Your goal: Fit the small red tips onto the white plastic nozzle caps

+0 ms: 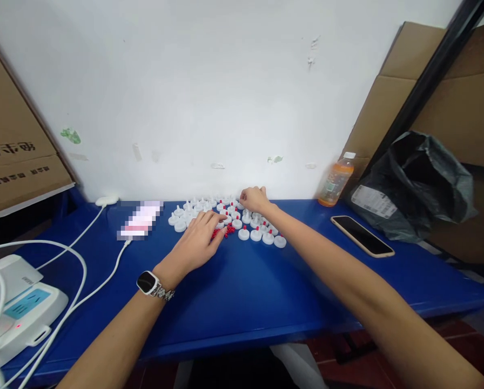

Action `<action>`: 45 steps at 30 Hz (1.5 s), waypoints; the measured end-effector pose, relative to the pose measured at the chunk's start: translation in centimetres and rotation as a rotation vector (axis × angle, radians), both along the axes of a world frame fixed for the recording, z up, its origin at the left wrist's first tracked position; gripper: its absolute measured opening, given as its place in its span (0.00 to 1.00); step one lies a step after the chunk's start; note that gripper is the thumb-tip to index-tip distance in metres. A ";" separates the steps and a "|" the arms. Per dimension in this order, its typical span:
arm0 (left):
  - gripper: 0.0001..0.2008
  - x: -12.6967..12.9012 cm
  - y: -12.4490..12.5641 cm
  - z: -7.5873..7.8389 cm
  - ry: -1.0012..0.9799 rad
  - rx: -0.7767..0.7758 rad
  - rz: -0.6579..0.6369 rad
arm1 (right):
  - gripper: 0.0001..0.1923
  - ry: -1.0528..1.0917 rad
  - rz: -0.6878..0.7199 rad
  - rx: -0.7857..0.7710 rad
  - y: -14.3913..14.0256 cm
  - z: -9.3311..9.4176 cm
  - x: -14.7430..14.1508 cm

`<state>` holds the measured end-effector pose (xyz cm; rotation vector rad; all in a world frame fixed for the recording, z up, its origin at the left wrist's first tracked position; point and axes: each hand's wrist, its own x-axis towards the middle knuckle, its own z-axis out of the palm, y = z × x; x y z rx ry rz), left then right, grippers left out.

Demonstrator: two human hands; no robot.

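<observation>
At the back of the blue table (pixel 242 292), right hand (pixel 255 199) pinching down among white caps (pixel 242 219), contents unclear; left hand (pixel 197 243) lying flat, fingers spread over red pins (pixel 221 232), best kept steady.

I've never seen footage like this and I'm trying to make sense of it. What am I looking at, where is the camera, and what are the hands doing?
There is no machine here: a person wears a camera on the head, looking down at their own bare arms over a blue table. The left hand, with a watch on its wrist, rests palm down on a small heap of red pieces. The right hand reaches into rows of small white caps, some already carrying a red tip; whether it pinches one is too small to tell. Around them lie a phone, an orange drink bottle, a black bag and white cables.
</observation>
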<state>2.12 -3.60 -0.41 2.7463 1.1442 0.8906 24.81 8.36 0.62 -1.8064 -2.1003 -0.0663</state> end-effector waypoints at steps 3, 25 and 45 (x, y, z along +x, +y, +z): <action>0.16 0.0 -0.1 0.2 -0.008 0.003 0.012 | 0.08 0.057 0.012 0.041 -1.3 0.3 -0.1; 0.20 -1.5 0.3 0.4 0.050 -0.078 0.090 | 0.10 -0.200 0.390 0.193 -12.6 -1.6 -4.1; 0.14 -0.8 -0.8 0.8 0.058 -0.085 -0.011 | 0.13 1.136 0.330 0.009 -12.1 -1.4 -4.3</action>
